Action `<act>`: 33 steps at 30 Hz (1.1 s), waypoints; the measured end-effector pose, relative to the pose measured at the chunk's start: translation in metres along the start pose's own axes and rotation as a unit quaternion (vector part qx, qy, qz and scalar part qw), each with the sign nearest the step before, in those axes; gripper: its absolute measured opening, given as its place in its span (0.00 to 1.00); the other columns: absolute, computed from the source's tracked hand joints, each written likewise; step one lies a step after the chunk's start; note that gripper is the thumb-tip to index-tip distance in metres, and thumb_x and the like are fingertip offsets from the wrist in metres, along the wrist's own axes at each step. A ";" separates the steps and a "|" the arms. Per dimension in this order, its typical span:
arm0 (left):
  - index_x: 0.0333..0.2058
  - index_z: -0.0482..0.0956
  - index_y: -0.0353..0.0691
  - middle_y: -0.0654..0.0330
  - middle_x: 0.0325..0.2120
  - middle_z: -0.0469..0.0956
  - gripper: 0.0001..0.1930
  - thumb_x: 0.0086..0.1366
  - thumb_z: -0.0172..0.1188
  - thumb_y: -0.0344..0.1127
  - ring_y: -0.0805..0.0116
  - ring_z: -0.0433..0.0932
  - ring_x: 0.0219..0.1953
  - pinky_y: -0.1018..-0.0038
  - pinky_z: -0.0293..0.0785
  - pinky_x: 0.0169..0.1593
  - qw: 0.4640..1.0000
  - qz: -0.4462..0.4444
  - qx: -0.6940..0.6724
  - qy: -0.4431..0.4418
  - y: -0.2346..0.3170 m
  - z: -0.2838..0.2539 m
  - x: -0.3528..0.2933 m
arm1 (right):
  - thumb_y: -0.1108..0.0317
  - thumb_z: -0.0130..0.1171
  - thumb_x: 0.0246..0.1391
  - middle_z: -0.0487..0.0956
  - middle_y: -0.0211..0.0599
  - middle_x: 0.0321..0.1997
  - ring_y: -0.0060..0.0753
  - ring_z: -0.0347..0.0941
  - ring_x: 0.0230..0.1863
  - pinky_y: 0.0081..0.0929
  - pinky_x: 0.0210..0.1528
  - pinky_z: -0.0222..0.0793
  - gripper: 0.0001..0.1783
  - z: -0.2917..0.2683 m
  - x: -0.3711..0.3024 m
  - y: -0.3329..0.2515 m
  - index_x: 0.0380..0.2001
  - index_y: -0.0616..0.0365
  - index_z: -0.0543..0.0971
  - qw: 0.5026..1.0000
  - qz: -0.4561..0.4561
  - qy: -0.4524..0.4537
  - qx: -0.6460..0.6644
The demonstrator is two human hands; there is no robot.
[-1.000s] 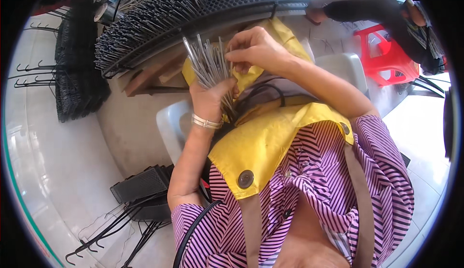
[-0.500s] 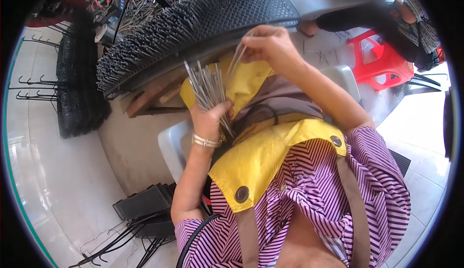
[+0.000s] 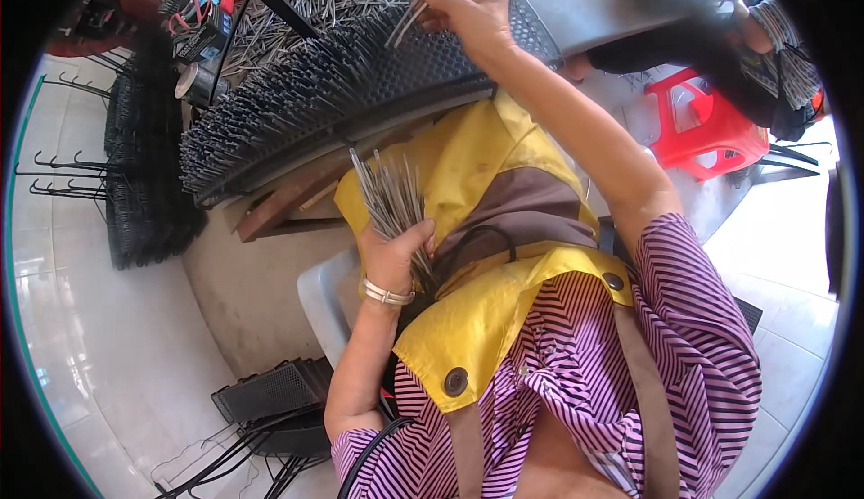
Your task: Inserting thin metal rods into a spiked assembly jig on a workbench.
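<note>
My left hand (image 3: pixel 393 258) is wrapped round a bundle of thin grey metal rods (image 3: pixel 389 188), their ends sticking up above the thumb, over the yellow apron (image 3: pixel 459 152) on my lap. Up and to the right, my right hand (image 3: pixel 477 15) pinches a few similar thin rods (image 3: pixel 412 17) between thumb and fingers. It is over a black perforated rack (image 3: pixel 450 71), whose left and middle parts bristle with upright dark rods (image 3: pixel 279 107). Whether the pinched rods touch the rack cannot be made out.
Loose rods (image 3: pixel 333 4) lie heaped behind the rack. A red plastic stool (image 3: pixel 706 130) stands at right, near another person holding a rod bundle (image 3: pixel 783 49). Black hooked racks (image 3: pixel 148 157) hang at left; black perforated trays (image 3: pixel 270 395) lie below. Scissors (image 3: pixel 193 8) lie at upper left.
My right hand has moved up and away from my lap to over the rack, carrying the pinched rods. My left hand with its bundle has shifted slightly down.
</note>
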State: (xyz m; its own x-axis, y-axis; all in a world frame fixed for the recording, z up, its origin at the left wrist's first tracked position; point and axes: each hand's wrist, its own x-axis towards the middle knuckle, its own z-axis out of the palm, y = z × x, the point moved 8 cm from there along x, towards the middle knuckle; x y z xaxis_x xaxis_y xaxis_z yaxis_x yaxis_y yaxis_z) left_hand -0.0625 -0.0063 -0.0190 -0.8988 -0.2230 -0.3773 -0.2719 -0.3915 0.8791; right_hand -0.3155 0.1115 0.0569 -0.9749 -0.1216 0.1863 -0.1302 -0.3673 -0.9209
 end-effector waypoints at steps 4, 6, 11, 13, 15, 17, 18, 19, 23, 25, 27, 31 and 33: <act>0.25 0.70 0.31 0.59 0.16 0.70 0.07 0.47 0.59 0.21 0.69 0.69 0.14 0.77 0.65 0.17 1.000 0.002 -0.002 -0.003 -0.001 -0.001 0.000 | 0.73 0.59 0.46 0.77 0.36 0.23 0.23 0.74 0.24 0.17 0.26 0.73 0.06 0.008 0.008 0.006 0.26 0.65 0.76 0.997 -0.037 -0.027 -0.070; 0.25 0.70 0.31 0.59 0.15 0.70 0.07 0.47 0.59 0.21 0.69 0.69 0.14 0.77 0.65 0.17 1.000 0.001 -0.005 0.001 -0.001 -0.001 0.001 | 0.73 0.58 0.46 0.77 0.35 0.23 0.22 0.74 0.23 0.16 0.26 0.72 0.05 0.011 0.010 0.008 0.26 0.65 0.76 0.992 -0.045 -0.036 -0.109; 0.25 0.71 0.32 0.59 0.15 0.70 0.07 0.47 0.59 0.22 0.70 0.69 0.14 0.77 0.65 0.17 1.000 -0.003 -0.009 -0.008 -0.005 -0.002 0.002 | 0.72 0.59 0.45 0.77 0.33 0.22 0.19 0.72 0.23 0.15 0.25 0.70 0.06 0.030 0.016 0.015 0.27 0.63 0.77 0.974 -0.091 -0.114 -0.174; 0.26 0.71 0.32 0.59 0.15 0.71 0.07 0.47 0.59 0.21 0.70 0.69 0.14 0.77 0.65 0.17 1.000 -0.005 -0.011 0.002 -0.005 -0.003 0.001 | 0.68 0.60 0.43 0.76 0.35 0.19 0.20 0.72 0.22 0.20 0.25 0.68 0.08 0.049 0.011 0.002 0.27 0.62 0.77 0.895 -0.164 -0.141 -0.390; 0.26 0.71 0.32 0.60 0.15 0.71 0.07 0.47 0.59 0.21 0.70 0.69 0.14 0.78 0.65 0.17 1.000 -0.010 -0.014 0.002 -0.006 -0.004 0.001 | 0.65 0.59 0.41 0.75 0.39 0.18 0.28 0.73 0.22 0.27 0.28 0.67 0.10 0.059 0.011 -0.001 0.27 0.61 0.77 0.878 -0.180 -0.145 -0.421; 0.26 0.71 0.31 0.60 0.16 0.71 0.07 0.47 0.59 0.21 0.70 0.70 0.15 0.78 0.66 0.18 1.000 -0.016 -0.016 0.002 -0.007 -0.003 0.001 | 0.65 0.58 0.41 0.75 0.43 0.19 0.39 0.73 0.23 0.30 0.30 0.68 0.10 0.069 0.008 -0.005 0.26 0.60 0.78 0.840 -0.204 -0.152 -0.480; 0.26 0.71 0.31 0.59 0.16 0.71 0.06 0.47 0.59 0.21 0.70 0.70 0.15 0.78 0.66 0.18 1.000 -0.017 -0.017 0.003 -0.005 -0.002 0.000 | 0.66 0.58 0.41 0.76 0.44 0.22 0.44 0.73 0.25 0.32 0.32 0.68 0.10 0.072 0.009 -0.004 0.27 0.59 0.78 0.833 -0.201 -0.157 -0.491; 0.26 0.71 0.31 0.59 0.16 0.72 0.06 0.48 0.59 0.21 0.70 0.70 0.15 0.78 0.66 0.18 1.000 -0.018 -0.018 0.004 -0.005 -0.002 0.000 | 0.66 0.58 0.41 0.76 0.44 0.22 0.44 0.73 0.25 0.32 0.32 0.68 0.10 0.074 0.008 -0.003 0.27 0.59 0.78 0.833 -0.200 -0.156 -0.491; 0.26 0.72 0.31 0.59 0.17 0.72 0.06 0.48 0.58 0.21 0.70 0.70 0.15 0.78 0.66 0.18 0.999 -0.021 -0.029 -0.008 -0.005 0.000 0.001 | 0.66 0.58 0.40 0.76 0.44 0.22 0.44 0.73 0.27 0.34 0.33 0.68 0.10 0.076 0.007 -0.008 0.28 0.58 0.77 0.831 -0.251 -0.130 -0.479; 0.26 0.71 0.31 0.59 0.17 0.72 0.06 0.48 0.58 0.21 0.70 0.70 0.15 0.78 0.66 0.18 1.000 -0.012 -0.026 -0.009 -0.004 -0.001 0.001 | 0.67 0.58 0.39 0.75 0.44 0.22 0.44 0.73 0.28 0.34 0.33 0.68 0.10 0.075 0.007 -0.005 0.28 0.58 0.77 0.832 -0.259 -0.127 -0.474; 0.26 0.71 0.31 0.59 0.17 0.71 0.06 0.48 0.58 0.21 0.70 0.70 0.15 0.78 0.66 0.19 0.999 -0.014 -0.028 -0.007 -0.005 -0.002 0.002 | 0.66 0.57 0.40 0.75 0.44 0.22 0.46 0.72 0.28 0.35 0.33 0.68 0.09 0.073 0.008 0.002 0.27 0.58 0.77 0.811 -0.236 -0.144 -0.516; 0.26 0.71 0.30 0.58 0.16 0.71 0.06 0.47 0.58 0.21 0.70 0.69 0.15 0.77 0.65 0.18 0.999 -0.018 -0.028 0.001 -0.004 -0.002 0.001 | 0.66 0.56 0.42 0.75 0.45 0.23 0.49 0.72 0.29 0.37 0.32 0.68 0.08 0.069 0.002 0.005 0.27 0.58 0.77 0.795 -0.240 -0.153 -0.536; 0.26 0.71 0.30 0.58 0.16 0.71 0.07 0.47 0.58 0.21 0.69 0.69 0.15 0.77 0.65 0.18 0.999 -0.025 -0.029 -0.001 -0.003 -0.001 0.001 | 0.67 0.54 0.43 0.75 0.45 0.23 0.50 0.71 0.30 0.39 0.32 0.67 0.07 0.066 -0.002 0.010 0.25 0.57 0.76 0.805 -0.236 -0.159 -0.521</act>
State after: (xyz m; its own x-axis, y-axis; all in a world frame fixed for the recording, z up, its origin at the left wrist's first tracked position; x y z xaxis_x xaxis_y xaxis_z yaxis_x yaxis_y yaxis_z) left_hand -0.0620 -0.0065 -0.0229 -0.8858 -0.1998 -0.4187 -0.2954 -0.4531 0.8411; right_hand -0.3033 0.0476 0.0702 -0.6981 -0.4862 0.5256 -0.7151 0.5098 -0.4782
